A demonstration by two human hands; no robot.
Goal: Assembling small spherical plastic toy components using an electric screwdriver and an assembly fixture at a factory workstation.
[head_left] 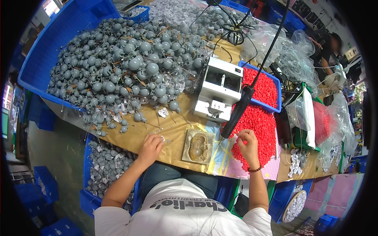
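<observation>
My left hand [151, 149] rests on the brown paper with its fingers curled together; a small white piece [162, 138] shows at the fingertips. A tiny grey bit [168, 141] lies beside it. My right hand [249, 146], a beaded bracelet on its wrist, is over the heap of small red plastic pieces [258, 126]. Its fingertips are pinched together, and what is between them is too small to make out. Between my hands sits a square metal block with a hollowed shape [198, 146]. A black stick-shaped tool [238, 112] hangs on a cord close to my right hand.
A white machine [219, 90] stands beyond the block. Grey balls on wires [130, 67] spill out of a blue bin [35, 70] at the left. More red pieces fill a blue tray [278, 94]. Clear plastic bags [293, 59] and another person [330, 51] are at the far right.
</observation>
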